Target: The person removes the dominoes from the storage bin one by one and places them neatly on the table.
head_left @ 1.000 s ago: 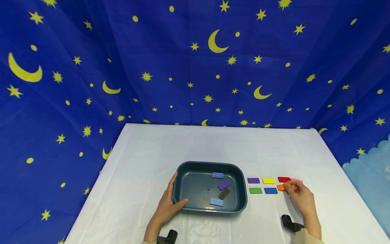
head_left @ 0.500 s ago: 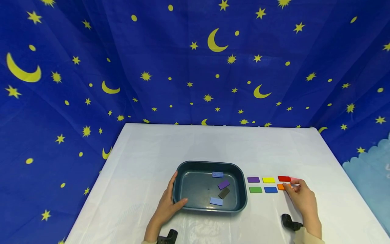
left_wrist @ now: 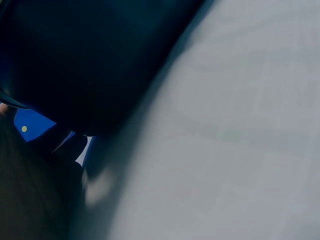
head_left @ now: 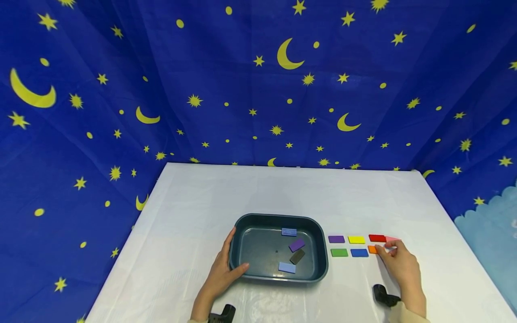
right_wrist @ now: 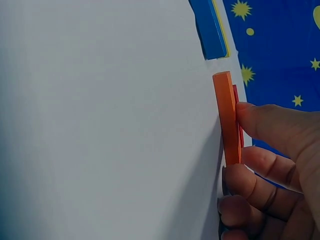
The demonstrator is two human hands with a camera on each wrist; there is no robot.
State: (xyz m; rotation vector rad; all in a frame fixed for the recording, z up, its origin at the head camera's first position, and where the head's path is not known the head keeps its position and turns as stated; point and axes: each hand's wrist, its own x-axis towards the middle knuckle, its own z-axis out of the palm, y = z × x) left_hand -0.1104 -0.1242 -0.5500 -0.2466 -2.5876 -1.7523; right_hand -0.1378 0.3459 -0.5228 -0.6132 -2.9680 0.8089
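Note:
At the left side of a dark teal plastic tub (head_left: 258,278) is my left hand (head_left: 221,269), thumb over the near rim and fingers along the outer wall. In the left wrist view the tub's dark side (left_wrist: 90,60) fills the upper left. On the table to the right, my right hand (head_left: 400,264) grips the right end of a flat orange domino block (head_left: 372,249). The right wrist view shows the thumb on the orange block's (right_wrist: 227,115) upper face and curled fingers at its end. A red block (head_left: 377,238) and a partly covered pink block (head_left: 392,238) lie just behind.
Purple (head_left: 336,239), yellow (head_left: 357,240), green (head_left: 339,253) and blue (head_left: 359,253) blocks lie in two rows between tub and right hand. Inside the tub are two light blue blocks, a purple block (head_left: 296,245) and a dark block (head_left: 297,257). A star-patterned blue curtain (head_left: 242,80) hangs behind the table.
My right thumb and fingers have shifted slightly on the orange block, covering more of its right end. My left hand and the tub stay in place.

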